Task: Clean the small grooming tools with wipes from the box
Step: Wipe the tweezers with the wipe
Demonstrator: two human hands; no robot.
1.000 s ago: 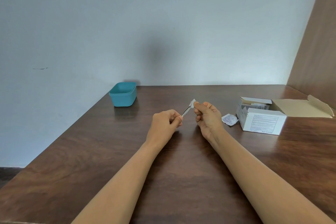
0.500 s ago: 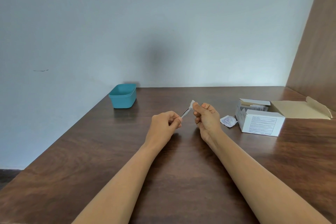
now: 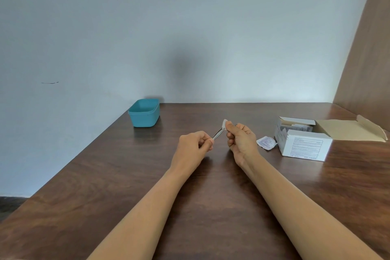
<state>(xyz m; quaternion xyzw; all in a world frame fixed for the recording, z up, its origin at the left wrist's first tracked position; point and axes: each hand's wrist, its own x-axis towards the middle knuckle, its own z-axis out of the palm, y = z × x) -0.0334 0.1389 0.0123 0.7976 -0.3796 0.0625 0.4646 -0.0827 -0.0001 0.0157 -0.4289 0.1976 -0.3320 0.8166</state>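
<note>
Above the tabletop (image 3: 211, 207), a thin metal tool (image 3: 218, 133), poss. tweezers, is pinched in curled fingers of the left hand (image 3: 195, 144). Its tip is wrapped in a wipe (image 3: 224, 124) gripped by the right hand (image 3: 240, 141), w/ the wipe box (image 3: 304, 145) open nearby. The tool could be yanked loose if rubbed too hard. Vs. 0.5 s ago, both grips are barely changed.

Glossy wood table (image 3: 105, 186), matt cardboard box (image 3: 304, 148)

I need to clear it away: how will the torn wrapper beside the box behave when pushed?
The torn wrapper looks thin and crumpled, so probably light and floppy. Lying loose on the glossy table, it would likely skid, not roll.
</note>
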